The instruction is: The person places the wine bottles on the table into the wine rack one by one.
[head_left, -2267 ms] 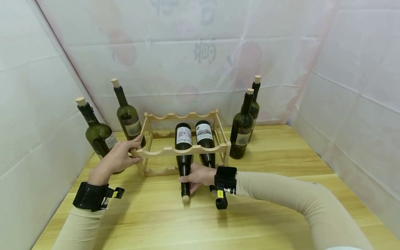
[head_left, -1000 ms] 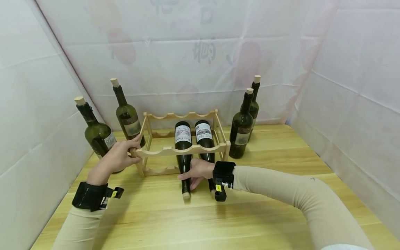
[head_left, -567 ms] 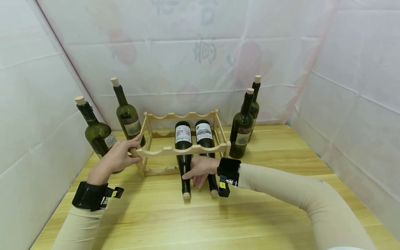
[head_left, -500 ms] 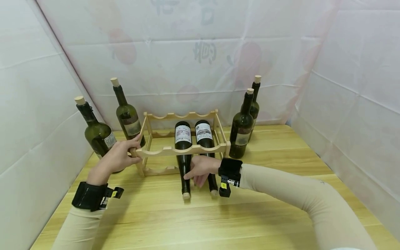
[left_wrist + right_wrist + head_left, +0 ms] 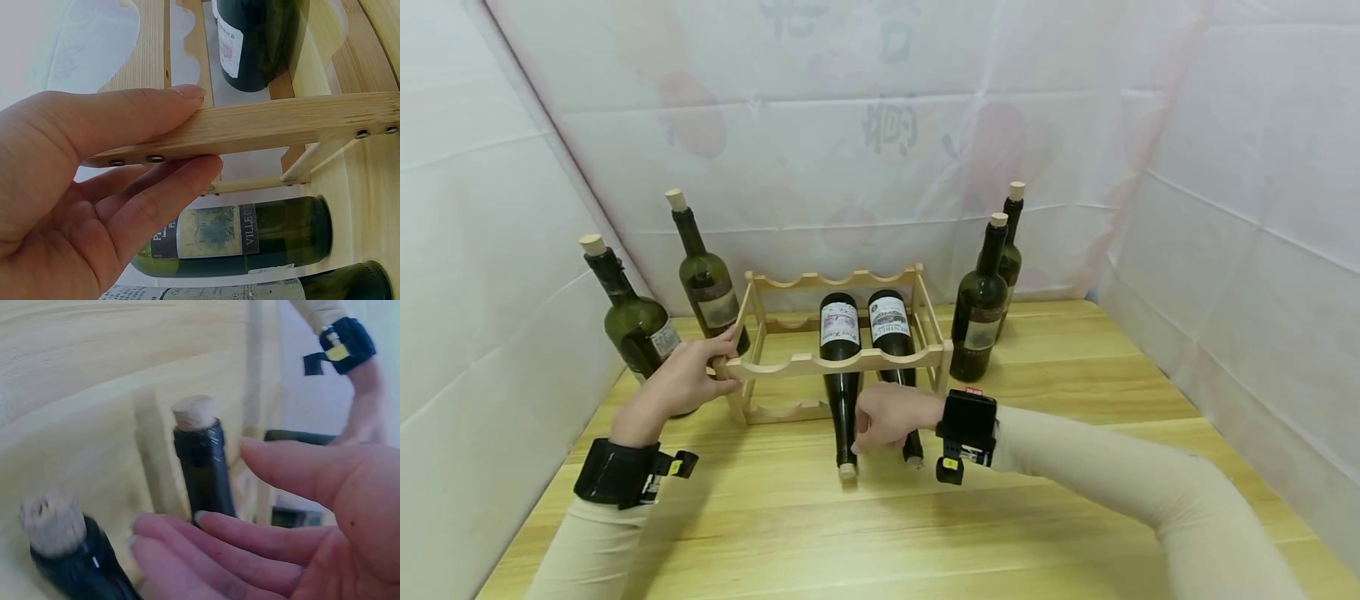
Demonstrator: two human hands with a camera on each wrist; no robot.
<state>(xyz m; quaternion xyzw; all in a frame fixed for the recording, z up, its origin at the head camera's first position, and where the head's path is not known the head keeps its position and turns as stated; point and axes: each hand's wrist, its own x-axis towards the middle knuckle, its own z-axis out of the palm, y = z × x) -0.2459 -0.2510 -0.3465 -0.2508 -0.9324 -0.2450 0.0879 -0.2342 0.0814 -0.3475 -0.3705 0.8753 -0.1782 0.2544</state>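
Observation:
My left hand [image 5: 677,383] pinches the front left corner of the wooden wine rack [image 5: 801,364], thumb on top of the end rail [image 5: 275,122] and fingers beneath. Two dark wine bottles lie in the rack, necks toward me: a left wine bottle [image 5: 839,325] and a right wine bottle [image 5: 892,323]. Between their necks is my right hand [image 5: 895,414], fingers loosely bent beside the left neck. In the right wrist view the thumb stands apart from that corked neck [image 5: 206,469], with fingertips close on its other side. The right bottle's cork [image 5: 53,524] shows nearer the camera.
Two green corked bottles stand left of the rack, one nearer [image 5: 632,321] and one behind [image 5: 707,283]. On the right stand a front bottle [image 5: 981,304] and a back bottle [image 5: 1013,250]. White cloth walls [image 5: 820,167] enclose the wooden table [image 5: 790,517].
My right hand has loosened from the left bottle's neck and shifted slightly right. Both lying bottles stay in the rack. The left hand keeps its hold on the corner.

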